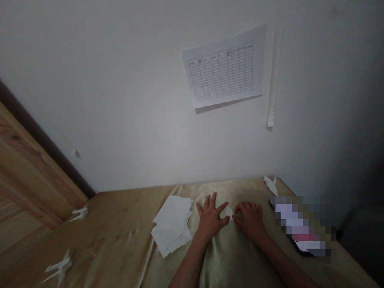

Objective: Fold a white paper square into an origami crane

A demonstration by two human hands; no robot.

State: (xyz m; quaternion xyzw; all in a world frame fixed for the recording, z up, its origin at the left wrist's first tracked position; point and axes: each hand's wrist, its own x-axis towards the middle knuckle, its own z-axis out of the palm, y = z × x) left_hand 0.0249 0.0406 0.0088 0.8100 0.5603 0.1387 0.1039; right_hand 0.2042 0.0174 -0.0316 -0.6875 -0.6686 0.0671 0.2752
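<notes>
My left hand [211, 216] lies flat on the table with its fingers spread, pressing on a small folded piece of white paper [229, 212]. My right hand [250, 218] rests just to the right of that paper with its fingers curled down, the fingertips touching the paper's edge. Most of the paper is hidden under the two hands.
A loose stack of white sheets [173, 225] lies left of my hands on the tan cloth-covered table [120, 224]. Folded paper birds sit at the back right [271, 184], the left edge [79, 213] and front left [59, 269]. A printed chart [223, 68] hangs on the wall. A blurred-out object [303, 226] lies at the right.
</notes>
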